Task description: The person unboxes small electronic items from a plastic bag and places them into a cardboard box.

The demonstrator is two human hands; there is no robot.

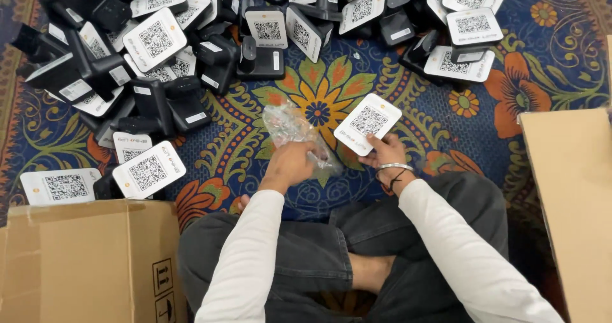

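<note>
While the cardboard box (89,259) at lower left runs off-frame, my left hand (290,164) at centre closes on a crumpled clear plastic bag (290,129), partly hiding it; my right hand (386,154) pinches a white coded card (368,123), its underside unseen.

This looks like a room in a home used for packing work: beyond the hands spreads a blue floral patterned carpet (319,100) heaped with small black plastic stands bearing white square code cards (166,62), while brown corrugated cardboard boxes (89,259) flank both sides.
</note>
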